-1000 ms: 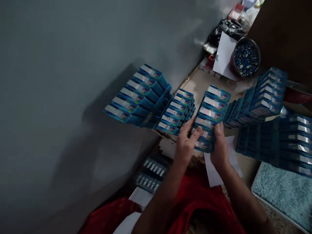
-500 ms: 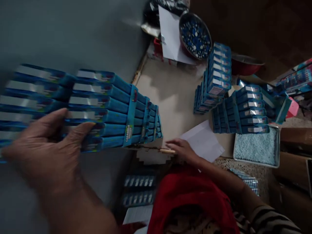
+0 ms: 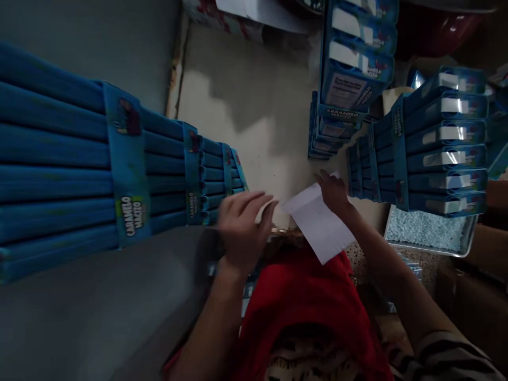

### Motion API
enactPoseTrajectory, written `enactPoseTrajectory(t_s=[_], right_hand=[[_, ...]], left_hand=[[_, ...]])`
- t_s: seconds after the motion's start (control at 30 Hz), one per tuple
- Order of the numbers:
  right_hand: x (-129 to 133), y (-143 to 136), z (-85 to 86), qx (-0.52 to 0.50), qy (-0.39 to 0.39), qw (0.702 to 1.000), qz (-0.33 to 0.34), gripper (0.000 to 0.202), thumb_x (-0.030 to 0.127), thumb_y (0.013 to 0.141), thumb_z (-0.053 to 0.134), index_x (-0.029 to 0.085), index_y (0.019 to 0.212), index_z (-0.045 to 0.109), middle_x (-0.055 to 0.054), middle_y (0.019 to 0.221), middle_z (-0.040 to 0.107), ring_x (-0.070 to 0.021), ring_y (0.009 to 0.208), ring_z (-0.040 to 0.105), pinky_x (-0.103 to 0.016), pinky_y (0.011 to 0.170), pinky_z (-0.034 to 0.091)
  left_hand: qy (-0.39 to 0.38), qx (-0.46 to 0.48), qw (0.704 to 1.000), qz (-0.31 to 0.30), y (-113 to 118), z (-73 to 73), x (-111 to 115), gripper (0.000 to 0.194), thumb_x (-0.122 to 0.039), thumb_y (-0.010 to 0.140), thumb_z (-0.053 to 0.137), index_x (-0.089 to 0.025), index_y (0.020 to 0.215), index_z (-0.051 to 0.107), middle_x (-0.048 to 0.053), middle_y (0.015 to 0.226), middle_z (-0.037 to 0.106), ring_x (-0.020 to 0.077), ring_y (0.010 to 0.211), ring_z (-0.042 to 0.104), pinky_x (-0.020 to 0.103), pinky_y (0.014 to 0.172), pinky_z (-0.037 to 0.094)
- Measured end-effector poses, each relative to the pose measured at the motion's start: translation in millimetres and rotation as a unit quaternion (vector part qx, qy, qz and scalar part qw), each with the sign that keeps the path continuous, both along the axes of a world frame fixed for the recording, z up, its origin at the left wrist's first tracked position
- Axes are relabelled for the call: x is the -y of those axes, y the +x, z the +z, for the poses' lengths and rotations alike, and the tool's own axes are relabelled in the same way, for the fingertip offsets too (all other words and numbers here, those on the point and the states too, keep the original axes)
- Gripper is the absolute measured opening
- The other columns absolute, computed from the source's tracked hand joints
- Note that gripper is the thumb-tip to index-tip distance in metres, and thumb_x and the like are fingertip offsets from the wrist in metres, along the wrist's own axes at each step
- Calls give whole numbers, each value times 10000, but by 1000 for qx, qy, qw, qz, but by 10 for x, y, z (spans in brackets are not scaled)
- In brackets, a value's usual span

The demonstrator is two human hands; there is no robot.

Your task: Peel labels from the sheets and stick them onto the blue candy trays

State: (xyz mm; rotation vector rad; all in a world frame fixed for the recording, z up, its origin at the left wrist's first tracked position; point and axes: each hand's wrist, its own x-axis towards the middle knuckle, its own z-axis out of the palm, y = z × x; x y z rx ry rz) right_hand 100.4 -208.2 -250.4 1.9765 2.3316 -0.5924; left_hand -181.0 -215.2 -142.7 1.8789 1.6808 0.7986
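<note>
Reaching over the table, the right hand sits at the upper edge of the white paper, its fingers stretched past it. I can't tell from here whether it pinches the sheet or just lies against it. The paper slants across the near side of the table, its lowest corner jutting out over red cloth.

The left hand is blurred, just left of the paper near the table's front edge. Its fingers and thumb bend toward each other with a narrow gap, and something pale shows there; whether that is gripped, I can't say.

Beside that hand, a long run of blue boxes extends left along the grey wall, banded with sleeves reading "CARAMELO MACIZO". Beyond the right hand stands a tall stack of similar packs, and to its right a fanned group, shiny at the ends. Below that group lies a metal tray of pale blue granules. A dark red bowl sits at the top right, and a striped sleeve covers the upper part of the right arm.
</note>
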Motion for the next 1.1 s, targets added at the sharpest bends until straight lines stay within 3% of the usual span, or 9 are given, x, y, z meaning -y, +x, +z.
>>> enactPoseTrajectory(t_s=[0.13, 0.2, 0.27, 0.4, 0.47, 0.6, 0.73, 0.93, 1.1], right_hand=[[-22, 113, -121, 25, -30, 996, 79, 288, 124, 1009, 496, 176, 1024, 779, -139, 1064, 755, -273, 1040, 619, -425, 948, 418], [187, 213, -71, 4, 9, 997, 80, 301, 207, 1048, 501, 196, 953, 787, -112, 1015, 760, -250, 998, 620, -401, 922, 403], [406, 288, 17, -16, 60, 996, 66, 328, 242, 1065, 497, 217, 928, 795, -87, 1001, 766, -228, 957, 624, -378, 890, 390], [648, 285, 129, -12, 88, 996, 22, 336, 228, 1062, 501, 228, 908, 800, -74, 984, 771, -218, 920, 629, -363, 850, 372], [686, 231, 143, 6, 46, 999, 14, 322, 201, 1052, 494, 227, 967, 804, -84, 999, 769, -227, 919, 621, -370, 835, 372], [722, 96, 246, 46, -67, 997, -4, 325, 97, 982, 508, 210, 1091, 793, -135, 1154, 743, -280, 1042, 590, -403, 851, 383], [605, -121, 471, -2, -55, 998, -42, 361, 137, 1006, 507, 224, 1261, 748, -125, 1230, 736, -299, 1137, 558, -428, 932, 390], [186, -544, 433, -44, 15, 998, 32, 395, 263, 1099, 418, 185, 1425, 628, -136, 1427, 667, -300, 1223, 534, -449, 1019, 392], [254, -699, 283, -24, 11, 999, 45, 383, 224, 1092, 431, 160, 1420, 617, -136, 1473, 644, -293, 1236, 555, -443, 1033, 427]], left_hand=[[-200, -19, 978, -48, 456, -869, -477, 354, -441, 908, 678, -162, 1108, 765, 162, 1209, 768, 324, 1191, 693, 439, 1072, 501], [-351, 7, 926, -137, 534, -1144, -591, 459, -504, 845, 723, -151, 1136, 763, 161, 1208, 771, 325, 1155, 710, 382, 1005, 522], [-469, 65, 859, -196, 550, -1266, -555, 555, -536, 761, 776, -147, 1156, 761, 142, 1139, 786, 305, 1074, 730, 323, 896, 538], [-575, 186, 770, -205, 529, -1261, -217, 530, -520, 656, 834, -156, 1037, 780, 74, 910, 781, 241, 844, 716, 283, 720, 519], [-602, 215, 751, -165, 505, -1264, -72, 475, -493, 630, 839, -153, 955, 775, 49, 821, 757, 209, 720, 676, 284, 651, 501], [-544, 167, 820, -55, 422, -1342, -54, 388, -392, 614, 798, -149, 916, 781, 20, 751, 725, 184, 656, 636, 266, 593, 453], [-479, 137, 863, -82, 369, -1324, -271, 377, -356, 630, 745, -156, 942, 814, 14, 779, 742, 190, 715, 646, 262, 623, 447], [-486, 233, 832, -128, 394, -1125, -491, 350, -393, 618, 706, -147, 857, 779, -3, 721, 687, 181, 707, 606, 280, 673, 459], [-532, 267, 796, -115, 330, -1103, -525, 347, -399, 573, 757, -162, 827, 749, -2, 703, 676, 185, 681, 604, 295, 671, 472]])
